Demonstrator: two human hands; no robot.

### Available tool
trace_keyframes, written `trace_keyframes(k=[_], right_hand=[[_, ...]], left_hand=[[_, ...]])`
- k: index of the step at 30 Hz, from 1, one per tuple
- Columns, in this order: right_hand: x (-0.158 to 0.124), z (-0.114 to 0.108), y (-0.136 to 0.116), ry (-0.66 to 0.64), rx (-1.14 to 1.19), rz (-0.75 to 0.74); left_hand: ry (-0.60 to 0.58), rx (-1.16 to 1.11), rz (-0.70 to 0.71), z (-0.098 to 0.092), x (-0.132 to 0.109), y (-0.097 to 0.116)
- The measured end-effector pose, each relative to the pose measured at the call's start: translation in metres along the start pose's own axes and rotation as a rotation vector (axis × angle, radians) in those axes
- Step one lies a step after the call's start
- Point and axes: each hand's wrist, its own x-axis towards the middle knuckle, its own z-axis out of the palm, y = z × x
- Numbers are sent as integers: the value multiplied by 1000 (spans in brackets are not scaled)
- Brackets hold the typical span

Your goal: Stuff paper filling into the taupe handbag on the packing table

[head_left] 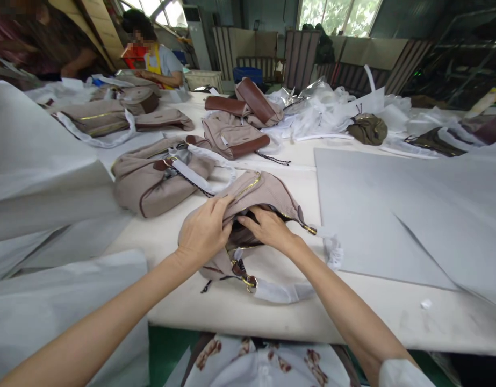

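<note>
A taupe handbag (278, 189) with gold zippers lies on the table in front of me, its mouth unzipped. My left hand (205, 228) is closed on the near-left edge of the mouth, thumb toward the inside and fingers over the fabric. Through the opening reaches my right hand (267, 228); its thumb shows, but the other fingertips are hidden in the dark interior, so its grip cannot be made out. A strap wrapped in white film (286, 290) hangs from a gold ring at the bag's near side.
Behind the left hand sits another taupe bag (157, 183). Farther back lie a taupe bag with brown trim (235, 134) and a pile of white wrapping (324, 115). Grey sheets (364, 215) cover the right side; white sheets (38, 161) stand left. A co-worker (163, 64) is at the far left.
</note>
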Motion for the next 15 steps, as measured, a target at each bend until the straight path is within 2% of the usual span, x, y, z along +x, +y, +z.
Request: trace_keyframes(k=[4, 7, 9, 12, 13, 15], right_hand=[[-4, 15, -10, -117, -23, -48], [-11, 31, -19, -309, -59, -194], [-17, 39, -23, -356, -65, -264], [-29, 37, -21, -220, -15, -256], [-36, 34, -19, -167, 24, -248], [-53, 23, -14, -47, 171, -198]], left_hand=[[33, -52, 36, 3, -3, -13], [40, -60, 31, -1, 3, -15], [50, -49, 16, -11, 11, -15], [115, -17, -3, -25, 15, -24], [179, -2, 3, -25, 14, -32], [238, -10, -16, -13, 9, -54]])
